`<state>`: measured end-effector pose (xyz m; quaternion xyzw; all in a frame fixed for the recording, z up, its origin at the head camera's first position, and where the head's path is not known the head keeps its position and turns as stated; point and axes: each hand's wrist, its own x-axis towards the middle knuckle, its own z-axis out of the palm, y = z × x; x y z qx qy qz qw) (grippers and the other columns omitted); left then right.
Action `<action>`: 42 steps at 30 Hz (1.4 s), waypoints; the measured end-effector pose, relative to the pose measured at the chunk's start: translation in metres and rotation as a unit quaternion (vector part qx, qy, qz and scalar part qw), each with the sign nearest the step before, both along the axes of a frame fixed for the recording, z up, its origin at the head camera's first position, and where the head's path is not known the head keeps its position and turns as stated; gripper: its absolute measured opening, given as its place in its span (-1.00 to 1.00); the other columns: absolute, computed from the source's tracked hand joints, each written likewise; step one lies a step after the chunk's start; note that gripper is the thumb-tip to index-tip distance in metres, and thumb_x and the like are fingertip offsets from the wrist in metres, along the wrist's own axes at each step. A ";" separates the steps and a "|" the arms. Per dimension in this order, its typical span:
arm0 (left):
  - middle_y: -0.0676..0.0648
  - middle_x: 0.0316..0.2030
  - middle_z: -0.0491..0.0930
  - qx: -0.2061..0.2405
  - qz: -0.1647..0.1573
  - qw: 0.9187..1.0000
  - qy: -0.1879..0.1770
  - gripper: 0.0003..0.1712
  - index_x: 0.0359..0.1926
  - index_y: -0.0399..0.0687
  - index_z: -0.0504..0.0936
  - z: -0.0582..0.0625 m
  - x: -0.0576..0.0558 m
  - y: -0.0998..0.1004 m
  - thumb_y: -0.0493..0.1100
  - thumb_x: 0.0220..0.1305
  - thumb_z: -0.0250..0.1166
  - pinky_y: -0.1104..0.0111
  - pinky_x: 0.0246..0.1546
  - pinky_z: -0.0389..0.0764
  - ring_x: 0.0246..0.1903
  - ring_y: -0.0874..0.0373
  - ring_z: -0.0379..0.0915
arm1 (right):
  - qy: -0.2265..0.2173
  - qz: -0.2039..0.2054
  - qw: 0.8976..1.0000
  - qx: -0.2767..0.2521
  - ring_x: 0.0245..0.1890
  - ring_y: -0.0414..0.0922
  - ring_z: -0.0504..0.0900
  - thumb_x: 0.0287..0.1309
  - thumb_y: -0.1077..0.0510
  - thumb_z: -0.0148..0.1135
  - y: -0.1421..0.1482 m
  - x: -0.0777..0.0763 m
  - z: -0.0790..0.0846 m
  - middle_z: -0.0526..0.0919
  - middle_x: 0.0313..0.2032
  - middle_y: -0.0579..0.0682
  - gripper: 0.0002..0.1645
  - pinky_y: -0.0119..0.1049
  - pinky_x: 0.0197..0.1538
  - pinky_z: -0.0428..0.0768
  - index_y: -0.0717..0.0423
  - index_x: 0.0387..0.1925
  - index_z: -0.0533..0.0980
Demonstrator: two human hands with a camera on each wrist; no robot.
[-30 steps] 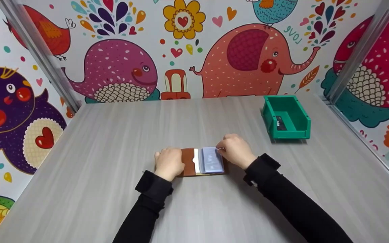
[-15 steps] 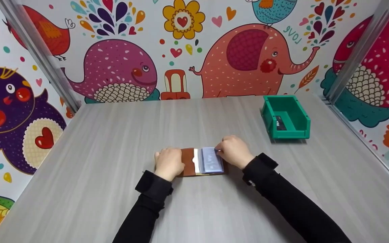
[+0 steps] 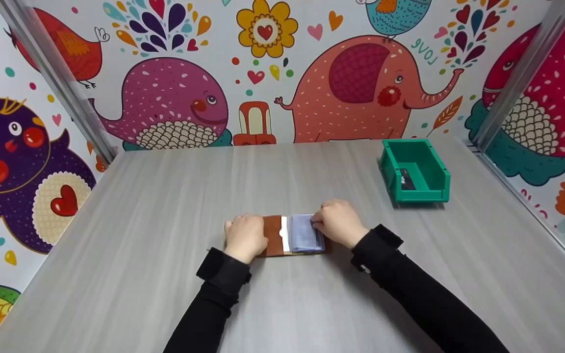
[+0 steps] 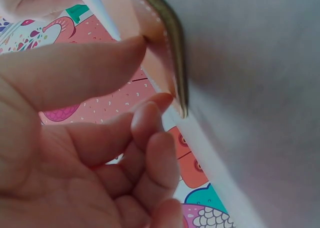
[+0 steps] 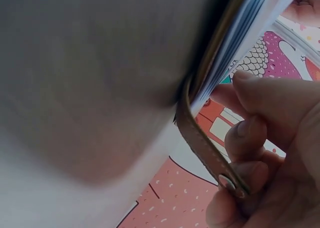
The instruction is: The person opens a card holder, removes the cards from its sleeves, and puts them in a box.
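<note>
A brown card holder [image 3: 273,235] lies spread on the table, with a white card edge and a stack of clear plastic sleeves [image 3: 304,234] inside. My left hand [image 3: 245,238] grips its left cover. In the left wrist view the thumb [image 4: 115,55] presses the inner face of that cover while the index fingertip touches its edge. At the upper right corner of the sleeves, my right hand [image 3: 340,223] pinches a sleeve edge between thumb and index finger. A brown strap [image 5: 202,138] with a metal snap reaches toward its curled fingers in the right wrist view.
A green open-fronted bin [image 3: 416,171] stands at the table's back right, with a dark label-like patch inside it. Cartoon-printed walls with metal posts [image 3: 518,78] border the table [image 3: 174,196] at the back and sides.
My right hand has shifted slightly left and toward me. The top sleeve has moved a little left at its right edge, showing a darker edge beneath. My left hand stays put.
</note>
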<state>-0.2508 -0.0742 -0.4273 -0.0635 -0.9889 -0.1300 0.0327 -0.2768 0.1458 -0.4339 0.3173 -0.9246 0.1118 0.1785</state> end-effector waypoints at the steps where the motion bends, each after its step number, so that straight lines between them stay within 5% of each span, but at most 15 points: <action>1: -0.09 -0.41 0.53 0.000 0.000 1.000 0.000 -0.86 -0.54 -0.09 0.56 0.000 0.000 0.000 -0.18 -0.08 0.38 0.17 -0.34 0.19 -0.36 -0.03 0.40 | 0.002 0.001 1.000 0.001 -0.57 -0.03 0.48 -0.17 0.26 0.40 0.000 0.000 0.000 0.45 -0.67 -0.04 -0.92 -0.10 -0.41 0.40 0.06 -0.51 0.69; 34: -0.08 -0.42 0.53 0.006 0.001 1.000 -0.007 -0.86 -0.53 -0.09 0.55 0.000 -0.001 -0.002 -0.18 -0.07 0.37 0.16 -0.34 0.19 -0.37 -0.04 0.40 | -0.031 0.025 0.999 -0.012 -0.52 -0.04 0.50 -0.26 0.25 0.48 -0.007 0.014 0.005 0.49 -0.63 -0.08 -0.79 -0.10 -0.36 0.36 0.08 -0.42 0.71; 42: -0.05 -0.47 0.51 0.016 -0.020 0.998 0.052 -0.83 -0.57 -0.07 0.53 0.005 0.002 0.002 -0.17 -0.05 0.39 0.19 -0.37 0.19 -0.41 -0.01 0.39 | -0.030 0.025 0.999 -0.007 -0.51 -0.04 0.51 -0.26 0.24 0.48 -0.007 0.012 0.004 0.51 -0.61 -0.08 -0.79 -0.10 -0.36 0.37 0.06 -0.42 0.71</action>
